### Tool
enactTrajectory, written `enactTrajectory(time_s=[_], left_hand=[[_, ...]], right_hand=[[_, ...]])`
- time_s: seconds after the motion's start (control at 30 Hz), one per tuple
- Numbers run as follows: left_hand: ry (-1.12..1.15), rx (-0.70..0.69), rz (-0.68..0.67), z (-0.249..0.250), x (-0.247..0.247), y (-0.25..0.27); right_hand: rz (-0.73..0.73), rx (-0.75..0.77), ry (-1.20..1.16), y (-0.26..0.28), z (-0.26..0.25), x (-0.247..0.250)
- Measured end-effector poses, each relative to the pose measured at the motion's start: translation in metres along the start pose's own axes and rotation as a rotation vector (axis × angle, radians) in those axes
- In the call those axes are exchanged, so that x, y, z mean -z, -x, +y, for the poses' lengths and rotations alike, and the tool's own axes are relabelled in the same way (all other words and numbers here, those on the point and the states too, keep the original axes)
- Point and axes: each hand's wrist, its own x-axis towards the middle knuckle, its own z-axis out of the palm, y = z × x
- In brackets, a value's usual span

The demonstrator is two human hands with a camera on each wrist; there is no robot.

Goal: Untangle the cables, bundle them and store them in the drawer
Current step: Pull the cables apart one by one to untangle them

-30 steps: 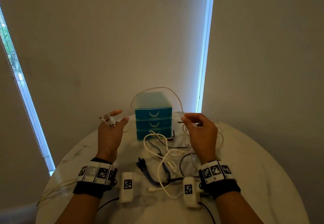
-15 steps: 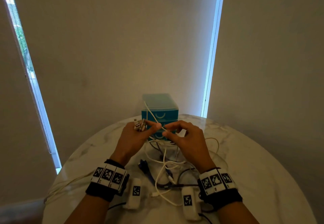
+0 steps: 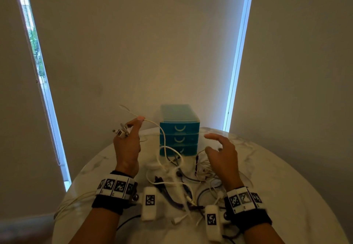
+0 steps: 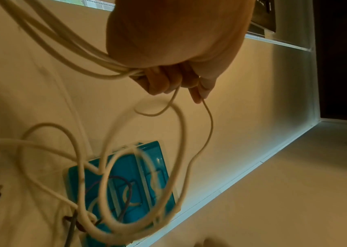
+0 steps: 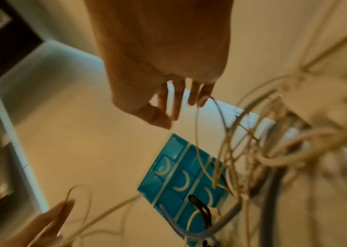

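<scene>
My left hand (image 3: 133,125) is raised left of the teal drawer unit (image 3: 179,131). It pinches a thin white cable (image 3: 152,122) at its fingertips and keeps gathered strands with plugs (image 3: 119,132) in its curled fingers (image 4: 164,81). The cable drops in loops to the tangle of white, grey and dark cables (image 3: 181,177) on the table. My right hand (image 3: 212,142) hovers right of the drawers above the tangle, fingers (image 5: 176,100) spread. A thin cable (image 5: 197,133) runs past its little finger. All three drawers look closed.
The round white marble table (image 3: 286,186) ends close behind the drawer unit, near the wall. A white cord (image 3: 72,203) trails off the table's left edge. Window strips (image 3: 238,52) flank the wall.
The hands were together in front of the drawers, both pinching the white cable. My left hand has lifted up and left with it; my right hand has let go, opened and moved right.
</scene>
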Motion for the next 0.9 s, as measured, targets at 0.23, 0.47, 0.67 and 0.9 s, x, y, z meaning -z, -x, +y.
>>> enactTrajectory(time_s=[0.23,0.47,0.67,0.9], left_hand=[[0.064,0.015,-0.045,0.003,0.000,0.002],[0.067,0.011,-0.090,0.002,-0.005,0.008],[0.047,0.025,-0.142,0.000,-0.005,0.009],[-0.241,-0.058,-0.391,-0.003,-0.010,0.025]], right_hand=[[-0.511,0.100,0.065,0.027,-0.018,-0.044],[-0.603,0.113,-0.069,0.032,-0.023,-0.045],[-0.439,0.098,-0.123,0.038,-0.028,-0.047],[-0.446,-0.026,-0.342,0.032,-0.039,-0.036]])
